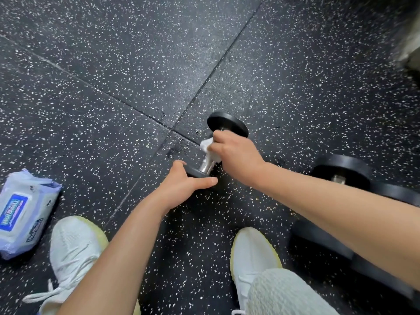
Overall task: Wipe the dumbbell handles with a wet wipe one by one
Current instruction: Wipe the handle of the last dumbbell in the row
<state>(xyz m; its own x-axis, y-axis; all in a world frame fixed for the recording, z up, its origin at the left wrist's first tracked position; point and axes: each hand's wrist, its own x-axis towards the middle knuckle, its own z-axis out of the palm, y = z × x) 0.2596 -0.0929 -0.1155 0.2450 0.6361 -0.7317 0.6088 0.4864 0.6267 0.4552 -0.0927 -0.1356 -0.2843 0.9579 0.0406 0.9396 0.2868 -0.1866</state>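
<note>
White shoes [72, 251] down front, then the action: right hand [234, 153] is clenched round the wet wipe [208, 144], which is wrapped on the chrome handle [205, 167] of the dumbbell [227, 123], while the left hand [181, 180] grips its near head. I'd keep that brace firm so it can't roll, and twist the wipe right round, end to end. Its long axis runs away from the person, far head angled a bit right. Wipes pack [25, 212] lies well left of it, more dumbbells [341, 173] near on its right
</note>
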